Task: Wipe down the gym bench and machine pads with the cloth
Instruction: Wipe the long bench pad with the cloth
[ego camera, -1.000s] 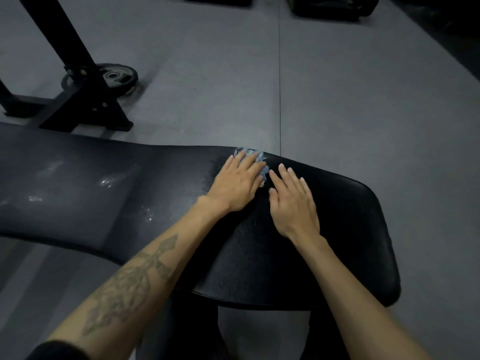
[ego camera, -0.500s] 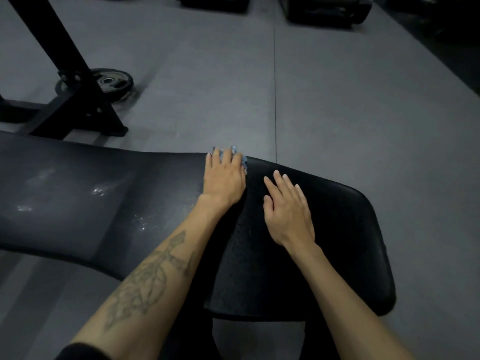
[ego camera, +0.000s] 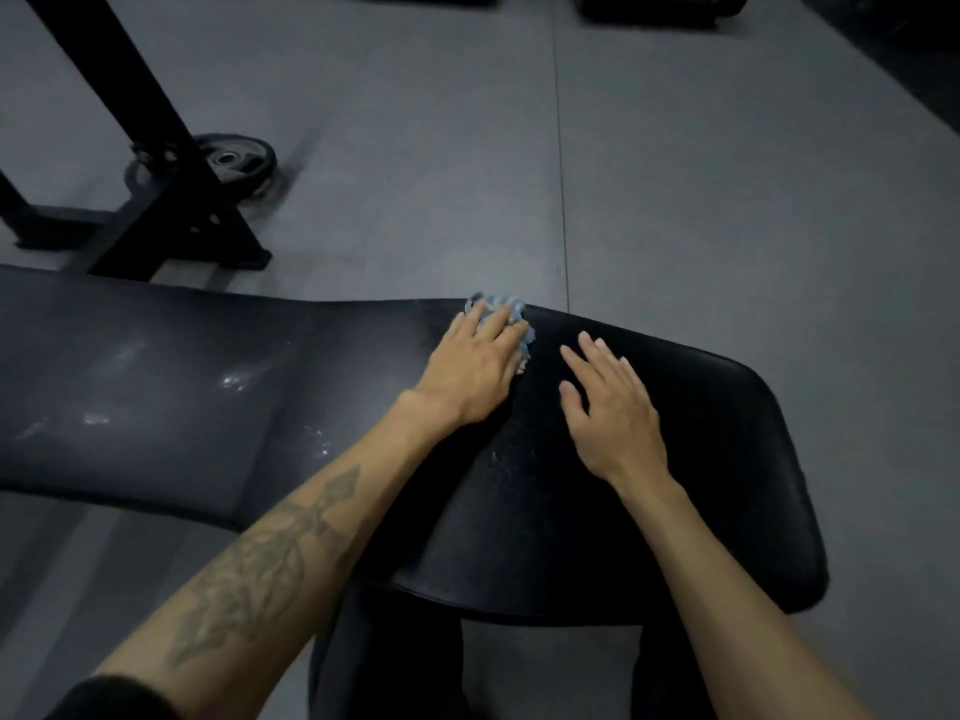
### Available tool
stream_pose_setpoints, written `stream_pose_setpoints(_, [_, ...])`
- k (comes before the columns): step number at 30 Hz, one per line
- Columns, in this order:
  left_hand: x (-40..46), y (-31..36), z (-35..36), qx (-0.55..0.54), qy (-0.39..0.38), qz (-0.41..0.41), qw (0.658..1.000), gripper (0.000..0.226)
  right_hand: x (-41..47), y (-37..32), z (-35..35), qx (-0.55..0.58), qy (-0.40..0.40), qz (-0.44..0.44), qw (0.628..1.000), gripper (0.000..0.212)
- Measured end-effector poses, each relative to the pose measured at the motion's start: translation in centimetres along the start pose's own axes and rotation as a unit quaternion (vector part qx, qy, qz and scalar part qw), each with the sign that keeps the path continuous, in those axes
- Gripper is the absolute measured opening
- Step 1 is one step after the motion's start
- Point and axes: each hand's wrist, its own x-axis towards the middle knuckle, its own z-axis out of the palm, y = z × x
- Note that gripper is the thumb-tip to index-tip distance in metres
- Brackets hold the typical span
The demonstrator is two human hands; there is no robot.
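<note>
A person leans over a black padded vinyl gym bench (ego camera: 649, 511), both bare forearms reaching across its wider seat pad. The left hand (ego camera: 475, 371) lies palm down on a crumpled blue-and-white cloth (ego camera: 506, 306), which sits at the far edge of the bench, just at the seam where the seat pad meets the long back pad; the fingers (ego camera: 496, 324) of this hand are straight and held close together, pressing the cloth flat against the vinyl, with bits of fabric showing past the fingertips and along the thumb side. The left forearm carries a dark tattoo (ego camera: 270, 563). Just beside the cloth, on the seat pad, the right hand (ego camera: 613, 413) rests flat and empty, its fingers (ego camera: 597, 353) straight and slightly spread, the thumb set apart toward the left hand; the two hands are near each other but not touching. Pale smears and scuffs (ego camera: 234, 379) mark the back pad to the left of the cloth. Beyond the bench, a black steel rack frame (ego camera: 171, 200) stands on the grey rubber floor (ego camera: 675, 174), with a round black weight plate (ego camera: 239, 161) lying flat beside its foot.
</note>
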Motion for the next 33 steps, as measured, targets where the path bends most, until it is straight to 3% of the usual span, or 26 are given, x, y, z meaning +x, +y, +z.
stream_pose_setpoints(2, [0.0, -1.7, -0.3, -0.004, 0.019, -0.015, 1.0, 0.066, -0.2, 0.1, 0.0, 0.002, 0.004, 0.006, 1.0, 0.05])
stream_pose_setpoints(4, [0.2, -4.5, -0.2, 0.019, 0.033, -0.094, 0.995, 0.071, -0.2, 0.1, 0.1, -0.001, 0.002, 0.002, 1.0, 0.05])
stream_pose_setpoints(7, [0.0, -5.6, -0.2, 0.034, 0.009, -0.194, 0.98, 0.053, -0.1, -0.2, 0.2, -0.02, 0.007, 0.008, 1.0, 0.049])
stream_pose_setpoints(10, [-1.1, -5.0, -0.2, 0.008, 0.04, -0.157, 0.987, 0.046, 0.5, -1.5, 0.3, -0.048, 0.007, 0.021, 0.999, 0.051])
stream_pose_setpoints(13, [-3.0, -5.9, -1.0, -0.025, 0.047, -0.085, 0.995, 0.062, 1.1, -5.1, 1.3, -0.057, -0.02, -0.029, 0.998, 0.06])
stream_pose_setpoints(18, [-2.8, -6.9, -1.9, -0.02, 0.022, -0.133, 0.991, 0.079, 0.2, -8.7, 3.0, -0.036, -0.023, -0.095, 0.995, 0.058])
stream_pose_setpoints(21, [-2.9, -6.2, -1.9, -0.029, -0.005, -0.149, 0.988, 0.055, -0.3, -7.9, 3.1, -0.029, -0.002, -0.071, 0.997, 0.051])
stream_pose_setpoints(23, [-3.3, -6.3, -2.3, -0.055, -0.009, -0.098, 0.994, 0.044, -0.2, -8.2, 3.0, -0.022, 0.015, -0.048, 0.999, 0.049])
stream_pose_setpoints(26, [-4.0, -8.0, -2.7, -0.052, -0.03, -0.055, 0.997, 0.046, -0.7, -8.3, 2.9, -0.018, 0.002, -0.032, 0.999, 0.049])
stream_pose_setpoints(31, [-4.3, -10.1, -2.8, -0.03, 0.015, -0.171, 0.985, 0.047, -2.1, -8.8, 2.4, 0.0, 0.007, -0.003, 1.0, 0.048])
stream_pose_setpoints(33, [-4.7, -8.3, -2.4, -0.022, 0.014, -0.14, 0.99, 0.047, -2.2, -9.0, 2.5, -0.005, 0.013, 0.003, 1.0, 0.049])
